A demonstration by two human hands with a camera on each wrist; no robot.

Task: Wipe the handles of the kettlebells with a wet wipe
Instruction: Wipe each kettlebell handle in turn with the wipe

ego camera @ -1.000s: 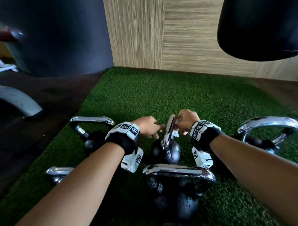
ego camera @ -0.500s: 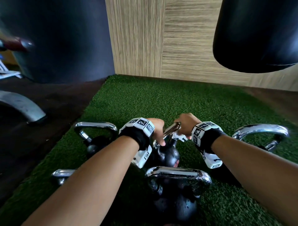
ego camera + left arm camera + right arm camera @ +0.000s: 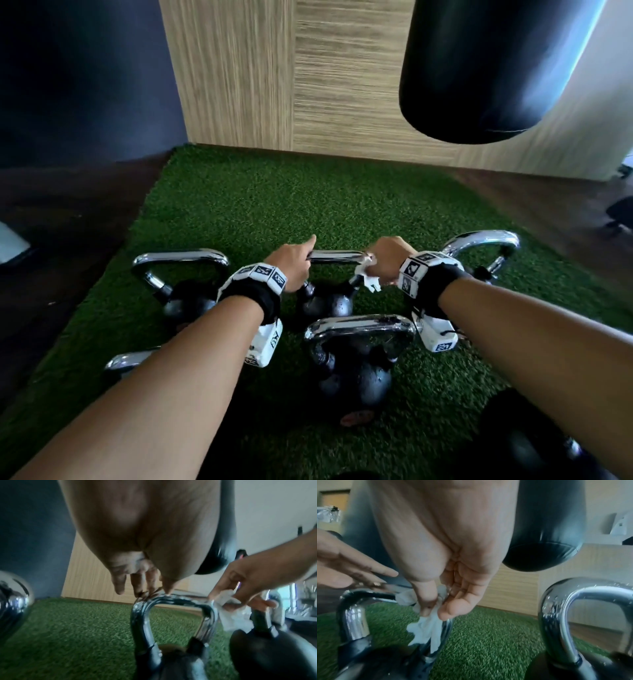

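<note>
The middle kettlebell has a black ball and a chrome handle, and stands on green turf. My left hand rests straight fingers on the handle's left corner. My right hand pinches a crumpled white wet wipe against the handle's right corner. The wipe's loose end hangs down the right leg of the handle.
Other chrome-handled kettlebells stand close by: one left, one in front, one right, one under my left forearm. A black punch bag hangs at upper right before a wood-panel wall.
The middle kettlebell's handle has turned from edge-on to broadside. My hands have spread to its two corners, and the wipe has gone to the right corner. The left fingers have straightened.
</note>
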